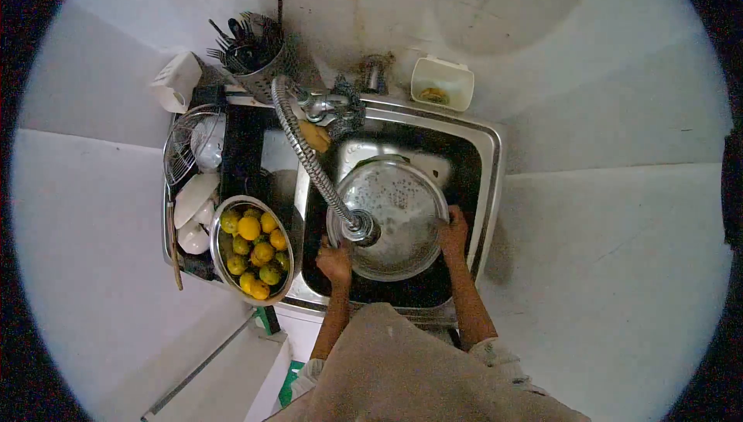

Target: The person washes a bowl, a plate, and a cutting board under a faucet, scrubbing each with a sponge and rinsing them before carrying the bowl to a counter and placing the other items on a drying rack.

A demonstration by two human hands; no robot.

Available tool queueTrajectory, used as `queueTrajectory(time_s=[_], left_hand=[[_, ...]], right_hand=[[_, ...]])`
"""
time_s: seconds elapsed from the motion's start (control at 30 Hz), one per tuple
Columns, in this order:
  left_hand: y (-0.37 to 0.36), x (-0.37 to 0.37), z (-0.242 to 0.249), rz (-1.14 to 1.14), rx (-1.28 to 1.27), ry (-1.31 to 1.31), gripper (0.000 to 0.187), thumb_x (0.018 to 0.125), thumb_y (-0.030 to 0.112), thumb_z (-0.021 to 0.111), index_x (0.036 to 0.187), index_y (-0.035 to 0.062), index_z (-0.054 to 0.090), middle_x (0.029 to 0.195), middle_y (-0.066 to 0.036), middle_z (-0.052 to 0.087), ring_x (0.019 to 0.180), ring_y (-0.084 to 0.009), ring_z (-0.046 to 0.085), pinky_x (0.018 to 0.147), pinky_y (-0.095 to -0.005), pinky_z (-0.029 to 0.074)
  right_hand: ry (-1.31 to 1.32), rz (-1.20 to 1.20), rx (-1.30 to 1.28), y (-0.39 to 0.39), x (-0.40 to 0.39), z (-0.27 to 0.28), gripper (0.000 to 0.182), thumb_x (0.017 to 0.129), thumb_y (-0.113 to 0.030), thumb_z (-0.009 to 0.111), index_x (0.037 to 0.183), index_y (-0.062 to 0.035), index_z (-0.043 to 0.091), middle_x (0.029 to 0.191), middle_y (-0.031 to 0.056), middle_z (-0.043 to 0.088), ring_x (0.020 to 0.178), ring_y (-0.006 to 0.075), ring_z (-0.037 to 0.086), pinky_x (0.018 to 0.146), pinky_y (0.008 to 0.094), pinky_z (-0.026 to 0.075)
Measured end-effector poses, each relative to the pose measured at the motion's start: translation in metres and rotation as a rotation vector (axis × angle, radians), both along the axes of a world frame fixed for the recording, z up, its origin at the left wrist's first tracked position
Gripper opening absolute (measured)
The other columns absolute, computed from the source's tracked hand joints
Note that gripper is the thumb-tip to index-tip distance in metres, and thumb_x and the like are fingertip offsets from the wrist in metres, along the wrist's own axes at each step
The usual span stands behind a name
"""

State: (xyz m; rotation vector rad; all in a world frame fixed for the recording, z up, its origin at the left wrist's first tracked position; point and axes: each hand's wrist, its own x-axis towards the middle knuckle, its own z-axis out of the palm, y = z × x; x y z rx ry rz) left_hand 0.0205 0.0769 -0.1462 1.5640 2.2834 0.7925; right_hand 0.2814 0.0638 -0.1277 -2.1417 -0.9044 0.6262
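A wide round metal basin [398, 209] lies within the sink bowl, with dark dots like holes scattered over its middle. My left hand [335, 263] is closed at its lower left rim. On the opposite side, my right hand [454, 235] grips the rim with bent fingers. The sprayer head of a flexible metal faucet [309, 163] hangs over the basin's left part and hides some of it. Left of my left hand, an oval metal bowl [290, 287] full of yellow and green citrus fruits [263, 252] rests on the drainboard side.
The steel sink [495, 182] surrounds the basin. White dishes [195, 199] and a wire strainer [178, 147] stand at the left. Behind are a holder [267, 78] of dark cutlery, a white container [172, 85] and a cream tub [443, 78]. A yellowish sponge-like piece [315, 136] lies by the faucet.
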Motion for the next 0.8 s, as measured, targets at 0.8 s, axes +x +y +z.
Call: queueTrajectory(time_s=[0.8], left_hand=[[0.012, 0.033, 0.147, 0.052, 0.039, -0.760, 0.008, 0.068, 0.002, 0.052, 0.068, 0.0012, 0.044, 0.063, 0.001, 0.044, 0.060, -0.0097, 0.038, 0.055, -0.0238, 0.032]], right_hand=[[1.179, -0.162, 0.314, 0.001, 0.019, -0.025, 0.026, 0.079, -0.015, 0.057, 0.101, -0.0018, 0.056, 0.092, 0.0059, 0.060, 0.082, 0.0192, 0.056, 0.070, 0.0308, 0.044]])
